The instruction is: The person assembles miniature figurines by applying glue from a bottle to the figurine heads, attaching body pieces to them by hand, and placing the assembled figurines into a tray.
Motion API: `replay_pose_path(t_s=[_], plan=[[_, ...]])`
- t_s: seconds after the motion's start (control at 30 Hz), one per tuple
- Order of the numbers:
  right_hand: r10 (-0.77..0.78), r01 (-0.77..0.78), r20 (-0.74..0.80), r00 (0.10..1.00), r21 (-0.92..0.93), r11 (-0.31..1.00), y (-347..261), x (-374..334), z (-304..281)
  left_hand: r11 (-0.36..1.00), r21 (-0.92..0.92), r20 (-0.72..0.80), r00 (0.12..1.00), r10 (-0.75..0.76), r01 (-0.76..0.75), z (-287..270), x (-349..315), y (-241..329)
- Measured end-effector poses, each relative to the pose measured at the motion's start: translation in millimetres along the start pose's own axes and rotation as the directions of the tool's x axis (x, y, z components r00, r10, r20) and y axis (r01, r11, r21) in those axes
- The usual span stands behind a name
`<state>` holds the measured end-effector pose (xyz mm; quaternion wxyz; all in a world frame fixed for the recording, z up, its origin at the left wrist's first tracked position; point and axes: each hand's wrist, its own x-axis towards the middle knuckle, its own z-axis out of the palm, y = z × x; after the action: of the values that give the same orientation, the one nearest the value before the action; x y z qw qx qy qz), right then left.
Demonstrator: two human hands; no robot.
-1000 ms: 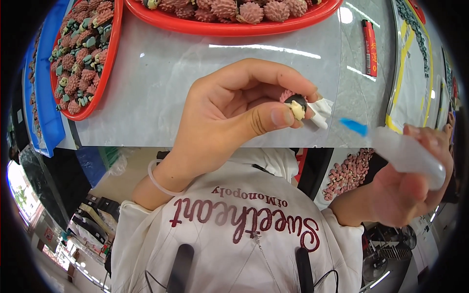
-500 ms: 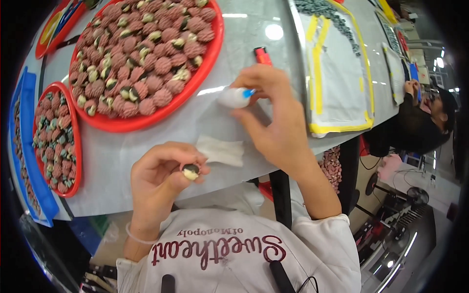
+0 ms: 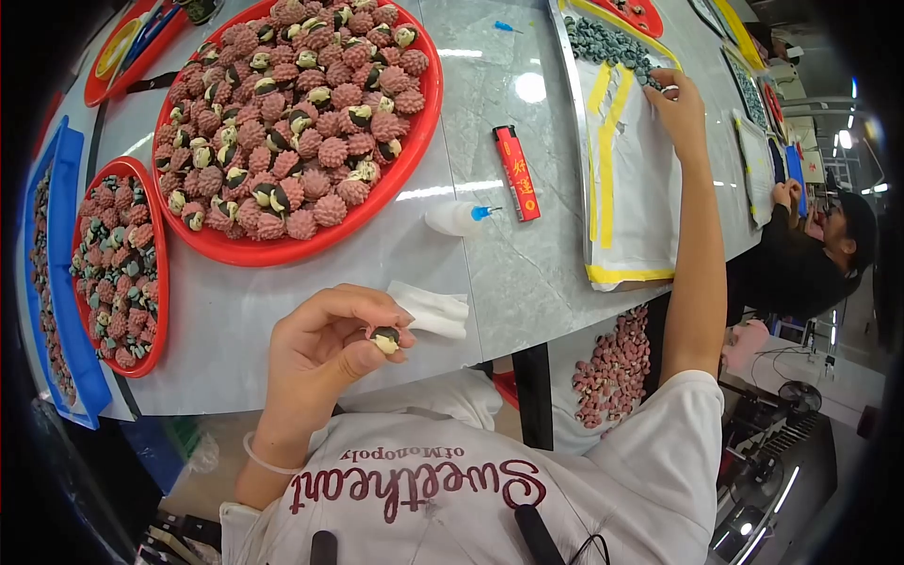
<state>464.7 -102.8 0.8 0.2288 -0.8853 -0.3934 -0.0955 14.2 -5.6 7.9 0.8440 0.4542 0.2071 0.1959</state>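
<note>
Pinched between the thumb and fingers of my left hand (image 3: pixel 325 353) is a small pink ridged piece (image 3: pixel 384 339) with a dark and cream face turned up. My right hand (image 3: pixel 680 108) reaches out to the framed tray (image 3: pixel 650 212), its fingertips pressed together among small dark grey-green pieces (image 3: pixel 603 42). Whatever sits between those fingertips is too small to make out. A white squeeze bottle (image 3: pixel 454 218) with a blue needle tip lies on the table, apart from both hands. Beside my left fingers rests a folded white tissue (image 3: pixel 428 309).
A big red tray (image 3: pixel 311 252) full of pink, dark and cream pieces fills the left. Further left are a smaller red tray (image 3: pixel 162 301) and a blue tray (image 3: pixel 71 188). A red lighter (image 3: pixel 517 174) lies mid-table. Another person (image 3: pixel 800 240) works at the far right.
My right hand has let go of the squeeze bottle, leaving it on the table, and moved far right to the framed tray. My left hand keeps its pink piece, nearly still.
</note>
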Motion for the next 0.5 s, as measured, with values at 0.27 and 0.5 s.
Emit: replay_pose_path(t_s=[0.27, 0.5], plan=[[0.041, -0.042, 0.013, 0.999, 0.069, 0.997, -36, -16, -9, 1.0, 0.004, -0.029, 0.999, -0.029, 0.029, -1, -2, 0], [-0.112, 0.113, -0.073, 0.991, 0.008, 0.994, -23, -17, -5, 0.999, -0.047, 0.092, 0.995, 0.028, -0.024, -7, -1, -3]])
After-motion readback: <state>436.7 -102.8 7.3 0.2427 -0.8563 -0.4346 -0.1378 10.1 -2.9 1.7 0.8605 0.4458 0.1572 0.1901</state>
